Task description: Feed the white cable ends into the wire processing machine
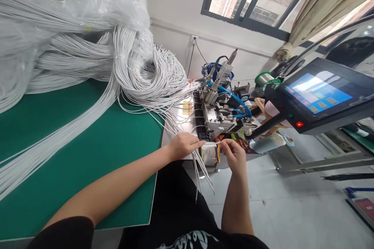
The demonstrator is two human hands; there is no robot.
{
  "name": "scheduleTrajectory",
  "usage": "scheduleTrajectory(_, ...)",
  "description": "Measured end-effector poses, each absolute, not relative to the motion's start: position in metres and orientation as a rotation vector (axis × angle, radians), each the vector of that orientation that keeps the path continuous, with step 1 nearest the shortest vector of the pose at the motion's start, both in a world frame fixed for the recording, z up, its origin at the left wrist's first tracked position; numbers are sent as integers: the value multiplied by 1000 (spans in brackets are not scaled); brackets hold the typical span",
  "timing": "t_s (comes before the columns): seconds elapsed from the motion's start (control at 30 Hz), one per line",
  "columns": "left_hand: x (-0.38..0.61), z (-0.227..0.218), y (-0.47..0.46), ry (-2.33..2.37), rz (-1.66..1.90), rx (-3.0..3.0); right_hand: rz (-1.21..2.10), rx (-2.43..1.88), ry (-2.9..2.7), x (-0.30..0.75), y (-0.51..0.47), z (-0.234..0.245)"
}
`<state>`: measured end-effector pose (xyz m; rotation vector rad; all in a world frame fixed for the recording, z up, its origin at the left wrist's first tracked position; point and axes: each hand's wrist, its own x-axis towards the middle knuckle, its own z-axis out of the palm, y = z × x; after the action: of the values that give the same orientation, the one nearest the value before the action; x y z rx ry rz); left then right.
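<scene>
My left hand (183,144) is closed round a bunch of thin white cables (201,165) whose loose ends hang down past the table edge. My right hand (232,152) pinches the end of one white cable (210,144) stretched between both hands, just in front of a small metal machine (217,114) with blue air hoses. The cables run back to a big heap of white cable (140,70) on the green table mat (87,151).
A clear plastic bag (35,35) covers part of the cable heap at left. A touchscreen control panel (317,95) on an arm stands to the right of the machine. Window and curtain are behind; grey floor tiles lie below right.
</scene>
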<state>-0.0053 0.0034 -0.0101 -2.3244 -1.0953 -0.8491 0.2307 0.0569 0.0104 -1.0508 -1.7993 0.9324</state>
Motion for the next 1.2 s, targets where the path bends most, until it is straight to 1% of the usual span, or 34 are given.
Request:
scheduleTrajectory(0.2, -5, -8, 6, -1181, -820, -2331, 1007, -959, -1709, 207, 63, 3)
scheduleTrajectory(0.4, -3, -7, 6, -1320, -767, -2259, 811, -1115, -1902, 214, 82, -2)
scheduleTrajectory(0.47, -1, -8, 7, -1365, -752, -2244, 805, -1138, -1984, 215, 91, -9)
scheduleTrajectory(0.57, 1, -11, 9, -1436, -738, -2228, 891, -1112, -2004, 214, 101, -20)
scheduleTrajectory(0.77, 1, -14, 9, -1542, -703, -2242, 1132, -966, -1871, 209, 110, -36)
scheduleTrajectory(1.0, 1, -9, 7, -1552, -651, -2261, 1131, -1013, -1766, 207, 108, -41)
scheduleTrajectory(1.2, 1, -8, 8, -1598, -636, -2270, 1516, -1084, -1448, 200, 110, -45)
